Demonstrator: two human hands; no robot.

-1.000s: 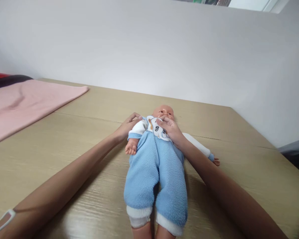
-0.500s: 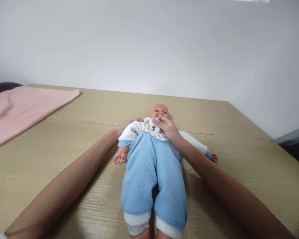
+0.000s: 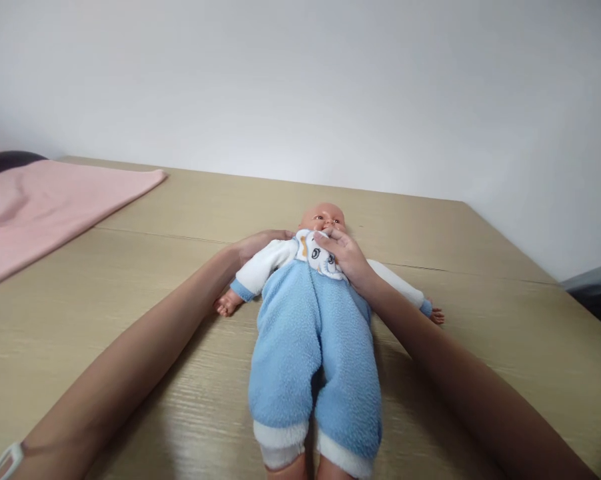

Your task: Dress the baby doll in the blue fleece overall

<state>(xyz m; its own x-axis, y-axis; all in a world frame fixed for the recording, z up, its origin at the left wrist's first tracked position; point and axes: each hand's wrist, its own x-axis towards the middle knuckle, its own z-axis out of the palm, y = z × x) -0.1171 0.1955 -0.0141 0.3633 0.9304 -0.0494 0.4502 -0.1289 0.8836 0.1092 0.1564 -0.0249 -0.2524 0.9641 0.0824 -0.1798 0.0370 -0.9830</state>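
A baby doll (image 3: 313, 320) in a blue fleece romper with white sleeves lies on its back on a light wooden table (image 3: 130, 267), head away from me. My left hand (image 3: 258, 244) is tucked behind the doll's near shoulder, fingers mostly hidden by the white sleeve. My right hand (image 3: 348, 257) rests on the doll's upper chest, fingers pinching the collar just under the chin. Both doll arms lie out to the sides.
A pink cloth (image 3: 40, 207) is spread over the table's far left, with a dark item (image 3: 5, 160) behind it. A plain white wall stands right behind the table. The table's right edge drops off near a dark area (image 3: 598, 300).
The doll's left-side arm has dropped from bent over its body to stretched out on the table. My left hand slid further behind the shoulder. My right hand stays at the collar.
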